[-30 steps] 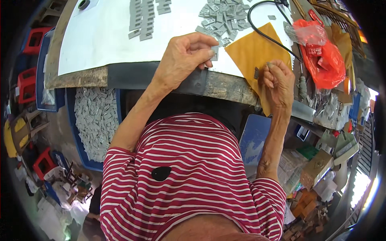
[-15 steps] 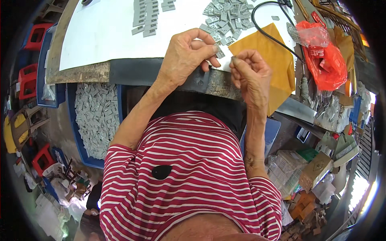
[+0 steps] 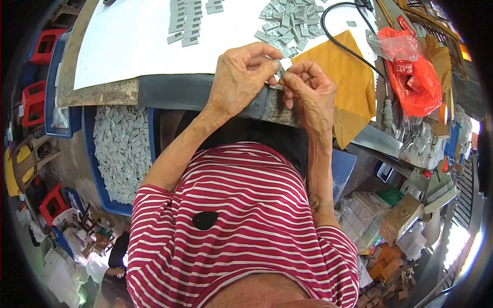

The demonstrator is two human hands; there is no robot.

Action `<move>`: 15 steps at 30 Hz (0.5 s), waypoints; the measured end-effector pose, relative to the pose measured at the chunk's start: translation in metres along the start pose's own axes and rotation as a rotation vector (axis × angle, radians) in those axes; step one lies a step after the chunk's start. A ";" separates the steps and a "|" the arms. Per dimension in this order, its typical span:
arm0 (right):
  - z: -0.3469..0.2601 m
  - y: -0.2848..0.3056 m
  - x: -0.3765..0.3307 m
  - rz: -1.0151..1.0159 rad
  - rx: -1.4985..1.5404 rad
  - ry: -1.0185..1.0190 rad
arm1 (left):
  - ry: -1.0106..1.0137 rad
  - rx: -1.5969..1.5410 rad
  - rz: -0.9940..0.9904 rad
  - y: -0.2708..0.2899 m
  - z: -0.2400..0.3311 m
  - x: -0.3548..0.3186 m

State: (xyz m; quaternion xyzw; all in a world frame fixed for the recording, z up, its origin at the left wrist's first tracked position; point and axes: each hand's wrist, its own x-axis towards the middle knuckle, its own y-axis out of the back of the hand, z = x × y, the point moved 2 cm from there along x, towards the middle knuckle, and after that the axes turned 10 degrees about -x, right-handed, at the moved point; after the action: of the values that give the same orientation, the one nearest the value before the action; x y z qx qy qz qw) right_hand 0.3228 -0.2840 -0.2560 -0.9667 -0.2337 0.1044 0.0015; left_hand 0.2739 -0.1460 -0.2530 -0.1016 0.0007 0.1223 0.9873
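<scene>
Between thumb and fingers, my left hand (image 3: 240, 77) pinches a small grey rectangular piece (image 3: 280, 70) above the table's front edge. My right hand (image 3: 311, 95) meets it there, thumb and fingertips closed against the same piece; whether they hold anything else is hidden. Just beyond the hands lies a loose heap of similar grey pieces (image 3: 290, 23) on a white sheet (image 3: 128, 49). Rows of such pieces (image 3: 185, 23) are laid out farther left. A yellow-brown paper sheet (image 3: 345, 72) lies under and beside my right hand, hanging over the edge.
A blue bin (image 3: 92, 169) full of grey pieces stands below the table at left. A black cable (image 3: 328, 32) curves across the right side, near a red plastic bag (image 3: 417, 84). Red stools (image 3: 36, 105) stand at far left; boxes (image 3: 403, 218) crowd the lower right.
My right hand has moved left and slightly up, so its fingertips now meet the grey piece in my left hand. The piece has turned more upright.
</scene>
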 end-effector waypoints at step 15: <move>-0.001 -0.003 0.000 0.054 -0.118 0.009 | 0.040 -0.095 -0.007 0.002 -0.004 -0.001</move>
State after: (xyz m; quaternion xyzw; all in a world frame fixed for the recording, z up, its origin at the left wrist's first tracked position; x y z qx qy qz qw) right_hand 0.3213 -0.2813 -0.2550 -0.9716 -0.2130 0.0861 -0.0573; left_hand 0.2730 -0.1455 -0.2575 -0.1505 0.0141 0.1169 0.9816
